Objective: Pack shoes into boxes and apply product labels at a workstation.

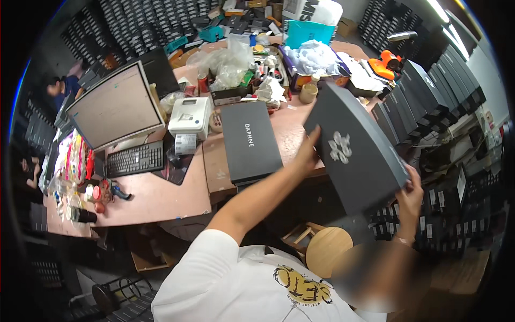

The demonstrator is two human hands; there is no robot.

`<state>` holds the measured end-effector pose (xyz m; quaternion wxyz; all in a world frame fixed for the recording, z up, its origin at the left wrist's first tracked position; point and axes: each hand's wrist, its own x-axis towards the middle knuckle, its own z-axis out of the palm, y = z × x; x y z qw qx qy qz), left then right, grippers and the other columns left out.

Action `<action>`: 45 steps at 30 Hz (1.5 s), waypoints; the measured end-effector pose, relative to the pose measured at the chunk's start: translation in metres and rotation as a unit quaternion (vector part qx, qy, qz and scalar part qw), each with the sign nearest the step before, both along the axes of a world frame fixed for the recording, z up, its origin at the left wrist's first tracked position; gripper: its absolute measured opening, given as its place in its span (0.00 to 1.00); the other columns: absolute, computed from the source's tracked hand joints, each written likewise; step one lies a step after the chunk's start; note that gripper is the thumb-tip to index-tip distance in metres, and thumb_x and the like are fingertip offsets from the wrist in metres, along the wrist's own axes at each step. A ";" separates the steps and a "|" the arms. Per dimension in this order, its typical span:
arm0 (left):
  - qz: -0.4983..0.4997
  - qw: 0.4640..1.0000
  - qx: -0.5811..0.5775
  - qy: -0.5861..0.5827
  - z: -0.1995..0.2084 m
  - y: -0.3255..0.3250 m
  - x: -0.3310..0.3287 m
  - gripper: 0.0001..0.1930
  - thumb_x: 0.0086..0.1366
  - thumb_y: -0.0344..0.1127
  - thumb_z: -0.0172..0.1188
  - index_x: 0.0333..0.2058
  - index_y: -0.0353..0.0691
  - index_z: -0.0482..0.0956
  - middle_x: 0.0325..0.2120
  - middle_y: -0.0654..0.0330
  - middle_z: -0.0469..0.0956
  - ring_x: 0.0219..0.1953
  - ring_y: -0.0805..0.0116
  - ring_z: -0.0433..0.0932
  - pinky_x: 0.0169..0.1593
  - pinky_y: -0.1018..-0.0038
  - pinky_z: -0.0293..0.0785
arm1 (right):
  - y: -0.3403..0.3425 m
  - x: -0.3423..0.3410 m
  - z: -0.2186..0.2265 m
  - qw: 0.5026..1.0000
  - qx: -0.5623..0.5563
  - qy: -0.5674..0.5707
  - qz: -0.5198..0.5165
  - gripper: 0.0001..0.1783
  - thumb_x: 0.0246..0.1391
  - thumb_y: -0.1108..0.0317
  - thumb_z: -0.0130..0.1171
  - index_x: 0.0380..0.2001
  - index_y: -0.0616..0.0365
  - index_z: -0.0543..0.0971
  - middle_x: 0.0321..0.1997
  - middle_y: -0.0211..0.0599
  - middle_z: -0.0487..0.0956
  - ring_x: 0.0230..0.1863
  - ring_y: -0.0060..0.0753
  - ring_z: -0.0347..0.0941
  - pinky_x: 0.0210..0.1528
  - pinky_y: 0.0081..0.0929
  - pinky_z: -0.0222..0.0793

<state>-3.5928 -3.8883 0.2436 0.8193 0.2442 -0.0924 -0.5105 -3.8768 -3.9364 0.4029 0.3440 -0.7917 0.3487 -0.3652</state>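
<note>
A dark grey shoebox with a pale flower-like emblem on its lid is held tilted off the right edge of the desk. My left hand grips its left edge, fingers partly hidden by the box. Around its lower right corner my right hand is closed. On the desk, left of my left hand, lies another dark shoebox with pale lettering on top. The held box looks closed; its contents do not show.
A monitor, keyboard and white label printer occupy the desk's left. Plastic bags and clutter fill its back. A bottle stands beside the held box. Stacked boxes line the right; a wooden stool stands below.
</note>
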 end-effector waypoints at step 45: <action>0.353 0.738 0.472 -0.328 -0.014 0.211 0.043 0.15 0.67 0.37 0.54 0.47 0.34 0.71 0.39 0.60 0.76 0.42 0.71 0.74 0.48 0.73 0.70 | -0.131 0.217 -0.225 0.848 0.488 0.139 0.152 0.40 0.60 0.36 0.40 0.59 0.62 0.66 0.55 0.39 0.72 0.51 0.33 0.70 0.50 0.31 0.67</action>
